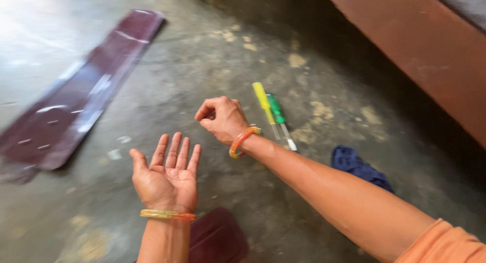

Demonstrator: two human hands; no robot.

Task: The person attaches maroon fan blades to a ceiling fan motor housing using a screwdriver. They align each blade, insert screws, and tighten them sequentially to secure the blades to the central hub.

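My left hand [166, 177] is held palm up over the concrete floor, fingers straight and together, nothing in it. My right hand [221, 118] hovers just beyond it with fingers curled into a loose fist; whether anything small sits inside is hidden. Both wrists wear orange bangles. Two screwdrivers lie side by side on the floor just right of my right hand: one with a yellow handle [263, 99], one with a green handle [276, 110].
A long dark maroon metal blade [86, 98] lies on the floor at left. A second maroon piece [217, 237] lies near my left forearm. A blue cloth [357, 164] lies under my right forearm. A reddish-brown wooden edge [430, 45] runs along the right.
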